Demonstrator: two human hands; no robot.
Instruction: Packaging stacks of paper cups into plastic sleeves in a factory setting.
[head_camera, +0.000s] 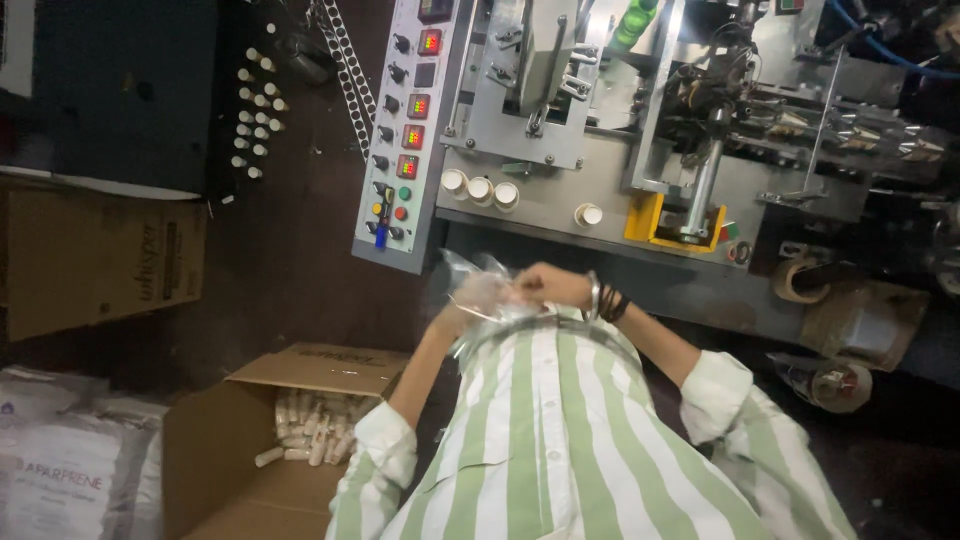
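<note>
Factory floor, dark and cluttered, fills the frame, with a grey packaging machine (600, 150) across the upper right and its control panel (405, 130) of knobs and lit red displays at upper centre. At the middle of the frame both hands meet in front of a green-and-white striped shirt (560, 440): the right hand (548, 285), bangles at its wrist, is closed on a clear plastic bag (480, 290), and the left hand (452, 318) sits under the bag, its grip mostly hidden by the crumpled film, so whether it pinches the bag cannot be told. The bag looks empty or nearly so; nothing inside it can be made out. At lower left an open cardboard box (250, 440) holds a heap of small white tubes (310, 430), so most items appear unbagged. More small white pieces (255, 110) lie scattered at upper left.
</note>
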